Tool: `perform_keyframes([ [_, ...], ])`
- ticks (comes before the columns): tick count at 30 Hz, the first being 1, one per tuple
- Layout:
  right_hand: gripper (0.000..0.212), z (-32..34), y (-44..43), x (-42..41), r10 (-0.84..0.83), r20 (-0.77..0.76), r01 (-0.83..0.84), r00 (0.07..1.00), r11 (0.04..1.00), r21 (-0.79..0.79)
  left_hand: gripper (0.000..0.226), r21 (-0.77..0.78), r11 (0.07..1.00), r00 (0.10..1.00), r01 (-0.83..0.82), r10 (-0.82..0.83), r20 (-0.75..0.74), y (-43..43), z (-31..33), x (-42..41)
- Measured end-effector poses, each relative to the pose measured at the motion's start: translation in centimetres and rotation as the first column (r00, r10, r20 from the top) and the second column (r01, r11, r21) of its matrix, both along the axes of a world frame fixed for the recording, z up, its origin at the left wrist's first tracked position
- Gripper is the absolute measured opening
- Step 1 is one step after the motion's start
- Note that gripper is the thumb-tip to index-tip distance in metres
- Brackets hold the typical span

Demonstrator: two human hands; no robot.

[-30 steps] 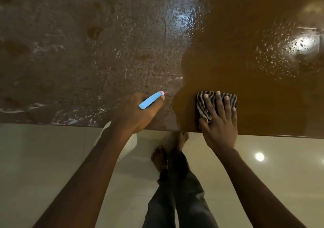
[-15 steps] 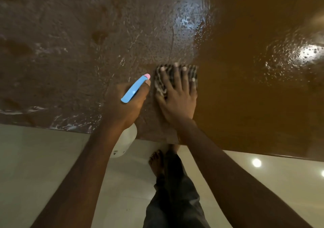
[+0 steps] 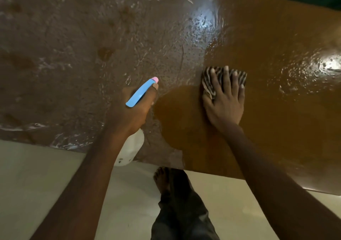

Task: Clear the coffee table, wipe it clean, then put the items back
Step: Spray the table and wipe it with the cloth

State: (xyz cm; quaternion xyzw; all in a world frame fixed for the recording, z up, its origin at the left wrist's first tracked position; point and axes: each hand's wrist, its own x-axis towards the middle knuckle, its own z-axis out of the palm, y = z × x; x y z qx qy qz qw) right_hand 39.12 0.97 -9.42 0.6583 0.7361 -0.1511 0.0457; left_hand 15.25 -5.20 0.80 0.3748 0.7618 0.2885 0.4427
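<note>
Table — left part filmy and wet, right part glossy brown. Striped cloth lies flat on the glossy part; white-and-blue bottle tilts over the near edge.

both forearms bare up to the frame edge. left hand and right hand bare. dark grey trousers, creased, loose at the leg. one bare foot visible below the hem.

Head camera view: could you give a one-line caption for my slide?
Right hand presses a striped cloth on the wet coffee table while the left hand holds a spray bottle.
</note>
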Motion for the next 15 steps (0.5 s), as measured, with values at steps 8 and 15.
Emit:
perform_keyframes([
  [8,0.067,0.0,-2.3,-5.9,0.453,-0.058,-0.453,0.890,0.891,0.007,0.059,-0.034,0.999,0.998,0.041,-0.042,-0.041,3.9,0.8,-0.2],
  [15,0.069,-0.1,-4.2,1.3,0.337,0.004,-0.337,0.941,0.941,-0.024,0.057,-0.128,0.980,0.983,0.153,-0.164,-0.081,7.7,0.6,0.8],
])
